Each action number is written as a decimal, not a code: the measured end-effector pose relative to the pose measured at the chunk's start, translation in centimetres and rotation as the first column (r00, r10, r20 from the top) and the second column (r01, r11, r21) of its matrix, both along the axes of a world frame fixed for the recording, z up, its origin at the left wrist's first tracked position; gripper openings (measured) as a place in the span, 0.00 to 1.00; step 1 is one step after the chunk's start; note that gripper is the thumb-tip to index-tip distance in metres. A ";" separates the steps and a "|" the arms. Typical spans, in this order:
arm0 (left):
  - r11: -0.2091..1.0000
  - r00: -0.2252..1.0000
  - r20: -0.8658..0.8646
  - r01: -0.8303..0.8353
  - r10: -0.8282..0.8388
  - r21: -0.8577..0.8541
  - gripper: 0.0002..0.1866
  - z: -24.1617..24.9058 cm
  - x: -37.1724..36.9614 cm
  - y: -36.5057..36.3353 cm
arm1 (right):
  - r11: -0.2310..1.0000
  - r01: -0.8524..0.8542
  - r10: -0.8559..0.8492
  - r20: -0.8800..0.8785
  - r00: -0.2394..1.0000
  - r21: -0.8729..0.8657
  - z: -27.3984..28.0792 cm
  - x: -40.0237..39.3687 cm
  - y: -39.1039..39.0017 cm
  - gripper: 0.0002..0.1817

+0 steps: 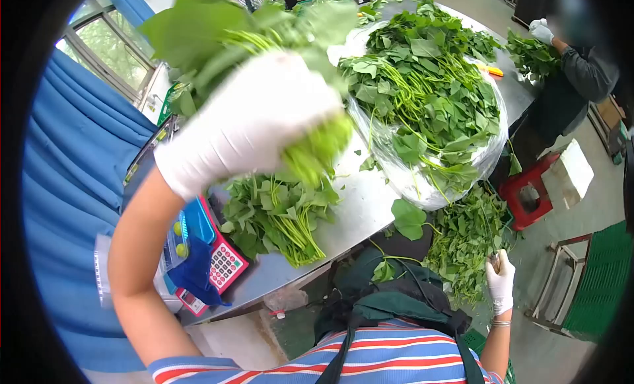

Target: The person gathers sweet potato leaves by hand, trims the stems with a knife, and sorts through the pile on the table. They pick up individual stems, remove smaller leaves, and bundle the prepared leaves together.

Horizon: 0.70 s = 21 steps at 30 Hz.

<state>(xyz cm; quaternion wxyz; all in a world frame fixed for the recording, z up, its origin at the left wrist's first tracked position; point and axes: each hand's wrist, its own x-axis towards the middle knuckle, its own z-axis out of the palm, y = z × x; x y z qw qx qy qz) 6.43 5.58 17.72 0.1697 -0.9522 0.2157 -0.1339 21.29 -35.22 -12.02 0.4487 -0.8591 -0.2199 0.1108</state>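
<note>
My left hand (pixel 257 113), in a white glove and blurred by motion, is raised high and closed around a bunch of leafy greens (pixel 317 149). Leaves spread past the knuckles, and the pale green stems stick out below the palm. Under it, a second bunch of leafy greens (pixel 281 215) lies on the metal table (pixel 366 205). My right hand (pixel 500 278), also gloved, is low at the right, with fingers closed on something thin and dark that I cannot make out. It is beside a heap of loose greens (pixel 462 245) below the table edge.
A large pile of greens (pixel 422 86) rests on clear plastic, with an orange-handled object (pixel 490 71) beside it. A scale with a keypad (pixel 226 265) stands at the left by a blue curtain (pixel 72 153). A red stool (pixel 528 192) and a co-worker (pixel 568 80) handling greens are at the right.
</note>
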 end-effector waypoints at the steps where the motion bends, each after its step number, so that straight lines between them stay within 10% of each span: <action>1: 0.996 0.994 -0.109 0.017 -0.007 0.083 0.19 -1.9 -0.3 -0.7 | 1.000 0.006 -0.006 0.003 1.000 -0.003 -0.1 -0.1 0.0 0.08; 5: 0.982 0.932 -0.360 0.036 0.032 0.183 0.08 -11.3 -1.5 -2.3 | 0.998 -0.023 0.025 0.042 0.999 -0.059 -0.7 -0.3 -0.1 0.08; 9: 0.990 0.813 -0.582 0.099 -0.021 0.103 0.17 -21.6 -3.3 0.0 | 0.990 -0.098 0.110 0.132 0.985 -0.097 -0.7 -1.2 0.1 0.08; 21: 0.953 0.636 -0.715 -0.263 0.290 0.152 0.22 -22.4 -4.4 2.2 | 0.992 -0.047 0.051 0.032 0.998 -0.115 -0.9 -1.5 0.5 0.07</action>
